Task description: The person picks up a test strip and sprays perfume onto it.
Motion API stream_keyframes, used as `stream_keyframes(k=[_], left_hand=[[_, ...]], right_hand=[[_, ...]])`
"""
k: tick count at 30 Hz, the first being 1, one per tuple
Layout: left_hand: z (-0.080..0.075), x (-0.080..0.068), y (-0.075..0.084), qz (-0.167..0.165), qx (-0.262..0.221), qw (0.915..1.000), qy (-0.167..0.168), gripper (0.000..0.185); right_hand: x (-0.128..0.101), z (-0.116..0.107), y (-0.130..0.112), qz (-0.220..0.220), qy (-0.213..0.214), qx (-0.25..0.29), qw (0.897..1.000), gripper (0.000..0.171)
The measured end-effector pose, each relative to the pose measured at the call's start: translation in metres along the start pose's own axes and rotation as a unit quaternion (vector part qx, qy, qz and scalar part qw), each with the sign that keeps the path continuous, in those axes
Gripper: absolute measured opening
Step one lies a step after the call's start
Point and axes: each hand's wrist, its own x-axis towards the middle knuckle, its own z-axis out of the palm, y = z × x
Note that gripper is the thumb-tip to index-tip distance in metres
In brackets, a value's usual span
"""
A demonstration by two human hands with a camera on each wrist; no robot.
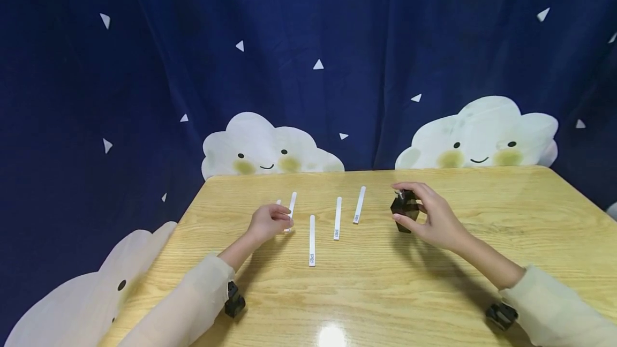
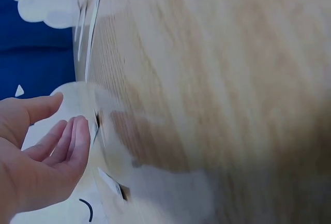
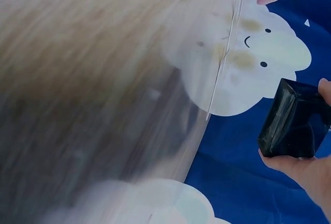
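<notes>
My right hand (image 1: 436, 221) holds a dark, angular glass bottle (image 1: 404, 217) between thumb and fingers at the table's right part. A small shiny bit shows at its top; in the right wrist view the bottle (image 3: 297, 120) looks raised off the table. Several narrow white paper strips lie on the table, among them a front strip (image 1: 311, 240), a middle strip (image 1: 337, 218) and a right strip (image 1: 359, 205). Over the left strip (image 1: 293, 201) hovers my left hand (image 1: 270, 223), partly hiding it and another one. In the left wrist view the left hand's fingers (image 2: 77, 146) are loosely bent, thumb apart, nothing between them.
The wooden table (image 1: 385, 293) ends at a dark blue curtain (image 1: 308, 25) with white triangles and cloud faces. Each forearm bears a small black device, one on the left (image 1: 234, 300) and one on the right (image 1: 502, 315).
</notes>
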Motion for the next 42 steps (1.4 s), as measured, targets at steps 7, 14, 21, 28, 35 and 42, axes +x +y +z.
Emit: stream_keyframes(k=[7,14,21,28,35,42], left_hand=[[0.007,-0.012,0.005,0.028,-0.015,0.9989,-0.034,0.03],[0.017,-0.019,0.006,0.046,-0.007,0.9971,-0.06,0.03],[0.027,-0.029,0.009,0.071,0.014,0.9938,-0.085,0.031],[0.037,-0.036,0.014,0.092,0.054,0.9904,-0.088,0.036],[0.045,-0.042,0.019,0.112,0.115,0.9833,-0.086,0.046],[0.045,-0.042,0.018,0.113,0.145,0.9792,-0.087,0.051]], right_hand=[[-0.006,0.0,0.003,-0.004,-0.002,-0.027,1.0,0.06],[-0.006,-0.001,0.005,-0.007,0.0,-0.023,1.0,0.061],[-0.007,-0.002,0.005,-0.013,-0.001,-0.024,1.0,0.062],[-0.007,-0.002,0.004,-0.014,-0.002,-0.022,1.0,0.061],[-0.006,-0.001,0.005,-0.019,-0.003,-0.025,1.0,0.062],[-0.007,-0.001,0.005,-0.019,-0.006,-0.022,1.0,0.062]])
